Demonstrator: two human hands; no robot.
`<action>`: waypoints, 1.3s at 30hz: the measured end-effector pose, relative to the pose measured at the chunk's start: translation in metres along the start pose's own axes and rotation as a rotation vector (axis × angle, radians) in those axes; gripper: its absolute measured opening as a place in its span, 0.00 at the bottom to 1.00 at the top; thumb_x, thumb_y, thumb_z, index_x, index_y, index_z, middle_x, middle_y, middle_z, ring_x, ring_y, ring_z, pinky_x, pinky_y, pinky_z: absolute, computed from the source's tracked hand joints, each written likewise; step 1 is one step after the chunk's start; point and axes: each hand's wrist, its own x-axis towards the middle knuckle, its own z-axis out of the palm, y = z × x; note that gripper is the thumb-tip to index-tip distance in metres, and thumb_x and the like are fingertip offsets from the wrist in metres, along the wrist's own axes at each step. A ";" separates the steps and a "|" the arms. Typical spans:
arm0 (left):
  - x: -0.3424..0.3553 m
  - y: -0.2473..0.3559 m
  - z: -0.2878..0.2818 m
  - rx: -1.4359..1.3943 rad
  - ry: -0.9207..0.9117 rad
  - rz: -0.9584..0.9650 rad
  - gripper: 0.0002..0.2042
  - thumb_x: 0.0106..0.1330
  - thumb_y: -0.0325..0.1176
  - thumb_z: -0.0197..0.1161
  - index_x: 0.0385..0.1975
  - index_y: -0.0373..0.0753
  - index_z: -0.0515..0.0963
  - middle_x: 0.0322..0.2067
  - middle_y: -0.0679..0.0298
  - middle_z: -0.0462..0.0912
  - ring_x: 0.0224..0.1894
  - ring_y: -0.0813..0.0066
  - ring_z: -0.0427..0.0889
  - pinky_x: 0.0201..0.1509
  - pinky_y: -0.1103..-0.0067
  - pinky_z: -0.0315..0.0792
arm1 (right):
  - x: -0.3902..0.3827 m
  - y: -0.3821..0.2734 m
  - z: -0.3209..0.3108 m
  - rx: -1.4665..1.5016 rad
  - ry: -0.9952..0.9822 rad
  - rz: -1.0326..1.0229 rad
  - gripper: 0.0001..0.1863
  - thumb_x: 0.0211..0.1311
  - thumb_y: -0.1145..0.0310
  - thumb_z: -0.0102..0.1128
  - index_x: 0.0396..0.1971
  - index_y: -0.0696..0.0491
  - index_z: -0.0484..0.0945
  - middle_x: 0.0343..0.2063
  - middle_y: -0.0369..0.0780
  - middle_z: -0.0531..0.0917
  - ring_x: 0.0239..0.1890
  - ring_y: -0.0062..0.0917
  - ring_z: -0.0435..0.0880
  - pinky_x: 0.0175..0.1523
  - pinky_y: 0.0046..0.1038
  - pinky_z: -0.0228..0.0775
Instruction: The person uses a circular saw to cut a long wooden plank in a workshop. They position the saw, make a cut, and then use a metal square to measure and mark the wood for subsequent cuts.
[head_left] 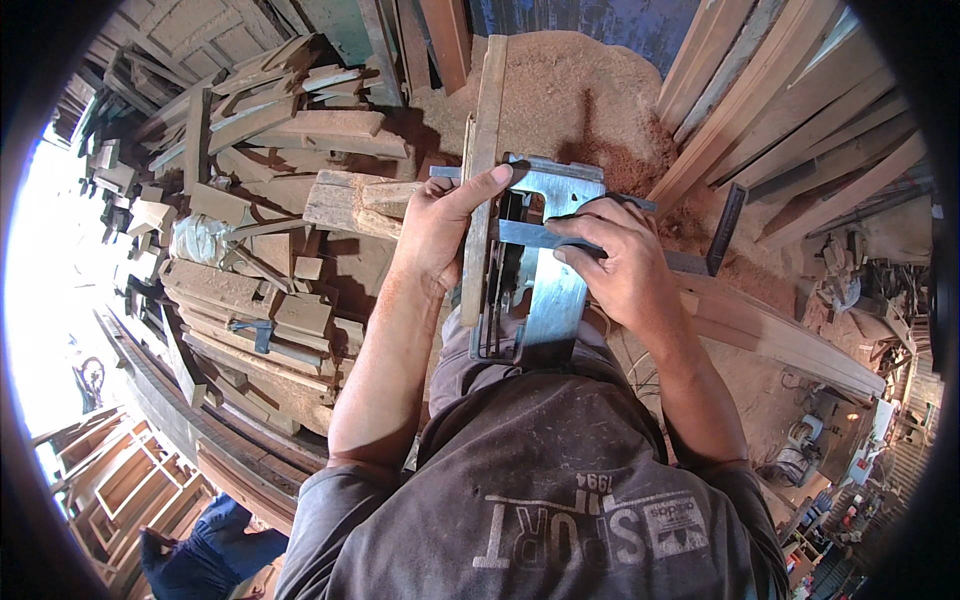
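My left hand (440,225) is closed round a narrow wooden strip (487,130), its thumb pressed on the strip's face. The strip stands lengthwise along the left side of a machine with a bright metal plate (555,310), whose kind I cannot make out. My right hand (610,250) pinches a flat metal strip (525,235) that lies across the plate and reaches toward the wood. Dark slots and bars show between plate and wooden strip. A dark metal angle (728,228) juts out right of my right hand.
A rough timber block (345,205) lies beyond my left wrist. Piled offcuts (260,300) fill the left, and sawdust (590,90) is heaped ahead. Long boards (750,90) lean at far right; a beam (780,335) runs rightward. A person in blue (215,550) is at lower left.
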 end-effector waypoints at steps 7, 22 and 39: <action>0.001 -0.001 -0.001 0.004 0.018 0.008 0.12 0.67 0.30 0.76 0.42 0.27 0.85 0.34 0.56 0.90 0.31 0.72 0.90 0.34 0.75 0.85 | 0.001 -0.001 0.000 -0.007 0.001 -0.008 0.16 0.55 0.76 0.77 0.45 0.55 0.89 0.42 0.42 0.86 0.46 0.36 0.84 0.53 0.37 0.76; 0.000 0.002 0.000 0.002 0.003 -0.011 0.12 0.67 0.29 0.75 0.42 0.27 0.85 0.35 0.54 0.90 0.31 0.72 0.90 0.34 0.75 0.86 | 0.001 0.002 0.000 -0.022 0.001 -0.012 0.16 0.55 0.74 0.77 0.46 0.55 0.90 0.42 0.41 0.86 0.46 0.37 0.83 0.54 0.38 0.75; 0.000 -0.002 0.001 0.019 0.033 0.020 0.15 0.72 0.33 0.70 0.49 0.25 0.82 0.35 0.53 0.89 0.28 0.71 0.89 0.26 0.78 0.84 | 0.003 -0.001 0.001 0.025 -0.010 0.005 0.15 0.57 0.76 0.76 0.46 0.56 0.89 0.40 0.42 0.85 0.44 0.36 0.84 0.47 0.36 0.78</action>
